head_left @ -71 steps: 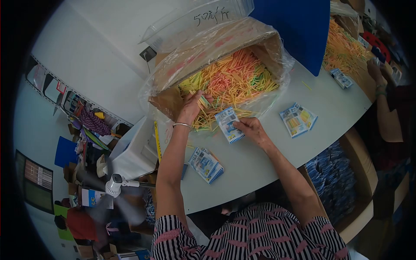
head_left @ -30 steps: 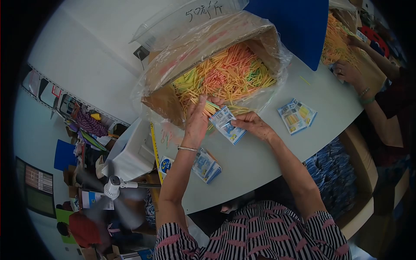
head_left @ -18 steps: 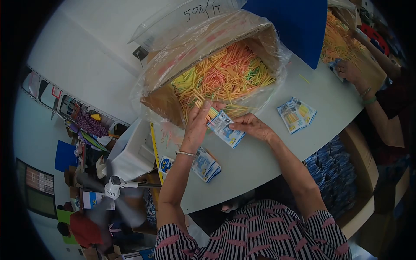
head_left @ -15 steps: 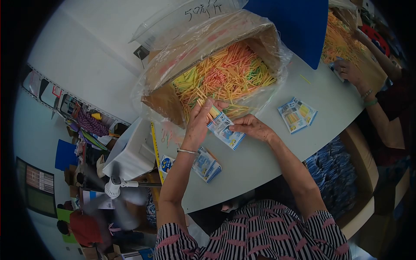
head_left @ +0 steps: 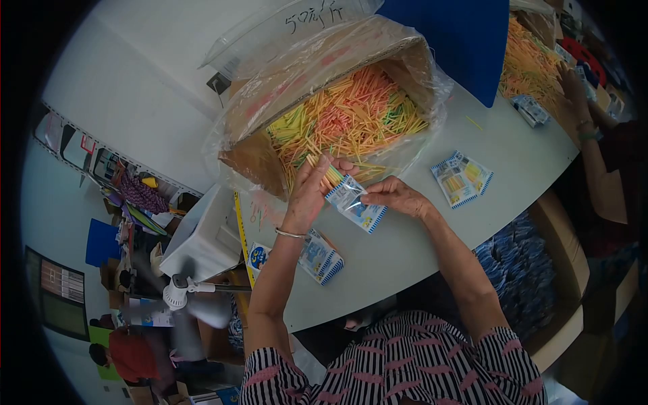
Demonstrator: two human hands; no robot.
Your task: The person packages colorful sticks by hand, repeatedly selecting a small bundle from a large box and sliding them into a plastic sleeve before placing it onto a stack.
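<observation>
A stack of blue-and-white printed packets point(head_left: 320, 255) is lying on the pale grey worktop point(head_left: 391, 256) beside the person's left forearm. The left hand point(head_left: 305, 196) is gripping a small bundle of thin coloured sticks point(head_left: 330, 177), fingers pressed together around it, its lower end meeting the mouth of a small clear plastic bag with a blue-striped edge point(head_left: 356, 208). The right hand point(head_left: 398, 197) is pinching that bag's rim, holding it just over the worktop, in front of the plastic-lined cardboard box of loose sticks point(head_left: 344, 115). How wide the mouth is gaping I cannot tell. If it is sagging, stick ends could be snagging the film and splaying onto the worktop; a slack pinch could be letting the bag slip. Further right, more printed packets point(head_left: 463, 179) are lying apart.
</observation>
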